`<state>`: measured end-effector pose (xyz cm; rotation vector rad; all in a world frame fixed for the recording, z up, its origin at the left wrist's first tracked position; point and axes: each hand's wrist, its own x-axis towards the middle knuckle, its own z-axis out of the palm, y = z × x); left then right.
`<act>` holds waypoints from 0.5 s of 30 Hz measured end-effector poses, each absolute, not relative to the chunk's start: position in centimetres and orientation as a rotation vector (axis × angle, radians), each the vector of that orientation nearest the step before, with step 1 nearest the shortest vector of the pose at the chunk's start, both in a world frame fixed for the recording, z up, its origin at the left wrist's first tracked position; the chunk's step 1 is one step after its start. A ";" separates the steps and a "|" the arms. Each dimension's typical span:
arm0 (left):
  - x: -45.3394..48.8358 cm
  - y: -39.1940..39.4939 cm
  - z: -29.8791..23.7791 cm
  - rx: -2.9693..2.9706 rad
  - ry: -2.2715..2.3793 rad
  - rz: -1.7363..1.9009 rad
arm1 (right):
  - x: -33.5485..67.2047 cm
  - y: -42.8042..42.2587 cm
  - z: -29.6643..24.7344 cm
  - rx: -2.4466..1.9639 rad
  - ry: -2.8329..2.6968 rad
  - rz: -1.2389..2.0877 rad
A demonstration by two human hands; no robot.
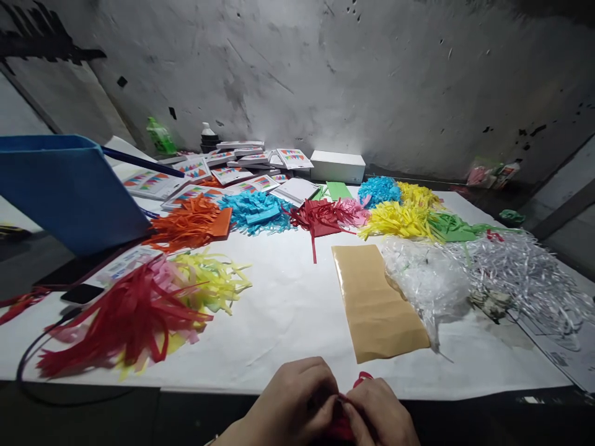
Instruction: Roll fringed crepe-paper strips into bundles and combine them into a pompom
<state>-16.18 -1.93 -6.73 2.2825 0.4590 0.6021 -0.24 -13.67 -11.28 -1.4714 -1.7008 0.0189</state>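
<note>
Pinching red paper [364,376] now in the closed grip of left hand [297,399] and right hand [382,410] together, between the two and close to both, at the tabletop's [283,310] near edge, with long axis too hidden to tell.

The left hand [297,393] and right hand [381,409] meet at the near edge of the white table [279,322], pinching what seems to be a red strip [341,427], mostly hidden between them. Beyond them to the right lie a brown sheet [381,303] and crumpled clear plastic [425,279]. A red tassel [134,319] lies at the near left. Farther off, printed packets [295,158] lie to the left of a white box [337,168].
</note>
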 end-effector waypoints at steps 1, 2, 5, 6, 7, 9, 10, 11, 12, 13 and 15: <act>-16.1 -2.0 -7.0 2.326 0.455 0.662 | -0.1 -13.6 -11.0 -1.447 -1.733 -0.010; -16.0 -2.2 -7.4 2.366 0.444 0.721 | 0.0 -13.6 -10.7 -1.423 -1.761 -0.030; -15.7 -2.5 -8.0 2.458 0.379 0.877 | 0.1 -13.4 -10.1 -1.382 -1.802 -0.027; -15.7 -2.6 -8.1 2.479 0.362 0.906 | 0.1 -13.3 -10.1 -1.384 -1.804 -0.022; -15.6 -2.7 -8.1 2.497 0.354 0.930 | 0.0 -13.3 -10.1 -1.386 -1.809 -0.026; -15.6 -2.7 -8.0 2.529 0.361 0.980 | -0.3 -13.2 -10.3 -1.397 -1.821 -0.066; -15.7 -2.7 -7.8 2.540 0.368 1.005 | -0.6 -13.1 -10.5 -1.416 -1.813 -0.094; -15.8 -2.7 -7.6 2.547 0.374 1.029 | -0.8 -13.1 -10.7 -1.445 -1.789 -0.123; -15.9 -2.7 -7.5 2.550 0.383 1.046 | -1.1 -13.1 -10.9 -1.476 -1.756 -0.148; -16.0 -2.7 -7.5 2.549 0.392 1.054 | -1.3 -13.2 -11.1 -1.502 -1.721 -0.171; -16.2 -2.7 -7.9 2.506 0.416 1.019 | -1.7 -13.4 -11.5 -1.540 -1.661 -0.216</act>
